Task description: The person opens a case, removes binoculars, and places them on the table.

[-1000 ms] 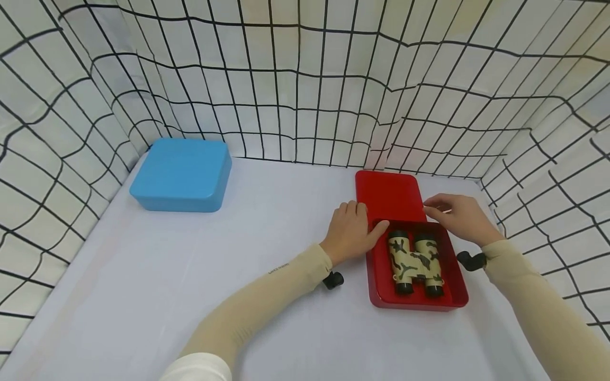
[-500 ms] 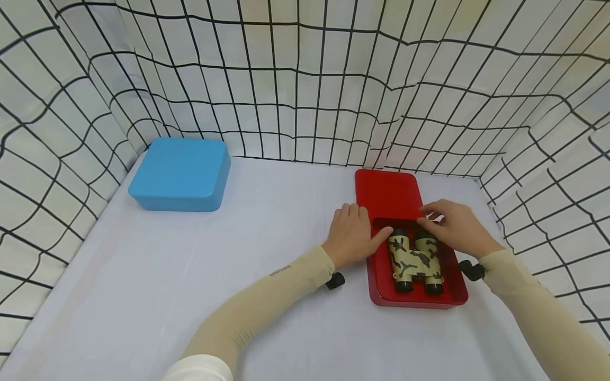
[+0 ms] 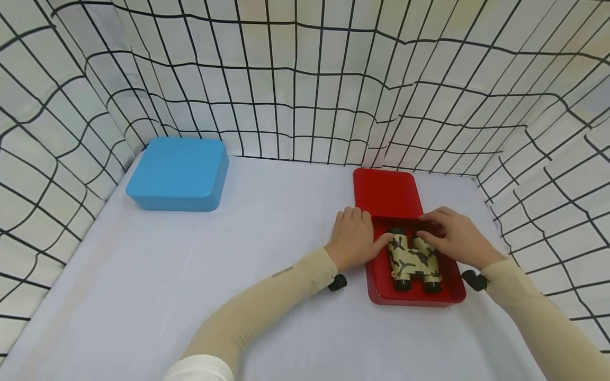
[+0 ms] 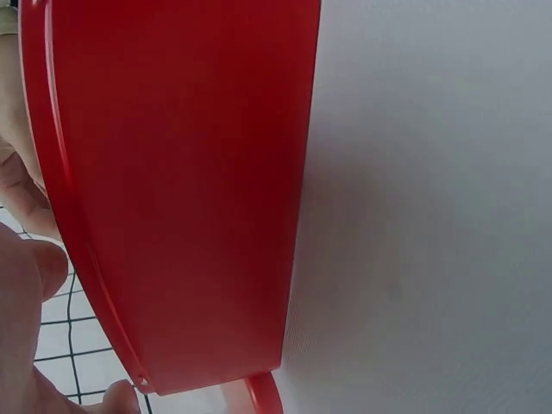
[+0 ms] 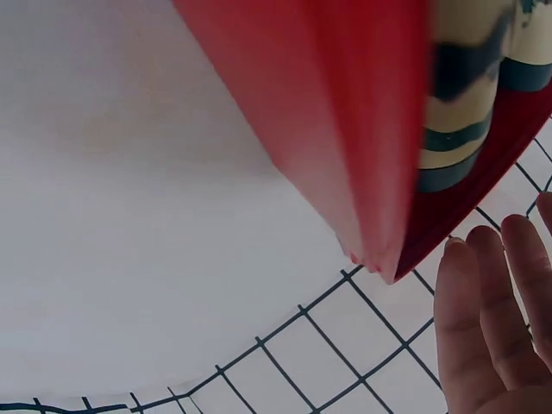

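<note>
A red box stands on the white surface, its lid laid back behind it. Inside lie camouflage-patterned binoculars, dark-ended and flat in the box. My left hand holds the box at its back left corner, thumb over the rim and fingers on the outside. My right hand is over the back right part, its thumb at the far end of the right barrel, partly hiding it. In the right wrist view its fingers are fairly straight, beyond the box's rim; whether the thumb touches the binoculars I cannot tell.
A closed blue box sits at the back left, well away from both hands. Black grid netting over white sheeting encloses the back and sides. The red lid lies close to the back netting.
My right hand has moved from beside the lid's right edge inward over the box, to the far end of the binoculars. The left hand keeps its place at the left rim.
</note>
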Demonstrator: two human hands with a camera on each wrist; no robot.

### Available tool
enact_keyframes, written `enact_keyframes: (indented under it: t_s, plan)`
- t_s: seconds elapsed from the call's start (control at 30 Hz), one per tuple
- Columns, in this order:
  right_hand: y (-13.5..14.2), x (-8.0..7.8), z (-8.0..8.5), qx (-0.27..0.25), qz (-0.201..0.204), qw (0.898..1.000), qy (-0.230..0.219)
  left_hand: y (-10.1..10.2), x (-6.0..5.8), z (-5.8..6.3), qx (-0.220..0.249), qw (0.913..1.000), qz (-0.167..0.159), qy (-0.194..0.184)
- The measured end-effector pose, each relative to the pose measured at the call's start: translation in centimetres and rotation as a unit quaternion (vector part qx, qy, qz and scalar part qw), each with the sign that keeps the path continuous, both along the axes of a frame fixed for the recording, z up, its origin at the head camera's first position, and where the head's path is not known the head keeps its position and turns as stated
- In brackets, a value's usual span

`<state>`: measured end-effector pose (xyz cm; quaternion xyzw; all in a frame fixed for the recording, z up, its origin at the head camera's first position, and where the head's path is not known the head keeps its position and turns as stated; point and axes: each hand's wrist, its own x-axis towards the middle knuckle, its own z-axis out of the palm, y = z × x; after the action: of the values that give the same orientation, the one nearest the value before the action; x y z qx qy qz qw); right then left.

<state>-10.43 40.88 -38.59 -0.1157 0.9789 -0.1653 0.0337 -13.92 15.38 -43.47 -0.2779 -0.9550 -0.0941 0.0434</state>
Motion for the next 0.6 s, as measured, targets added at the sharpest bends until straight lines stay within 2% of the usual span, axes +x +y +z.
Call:
enact_keyframes:
  t_s: [0.3,0.6]
  plan:
    - [0.3,0.7,-1.4,0.007,0.013,1.000,0.001,0.3,0.4,-0.2,-0.019,0.9997,-0.011,0.009]
    - [0.1,1.1,-1.6,0.021,0.028,0.999,-0.007,0.3,0.4,-0.3,-0.026,0.9994,-0.009,0.022]
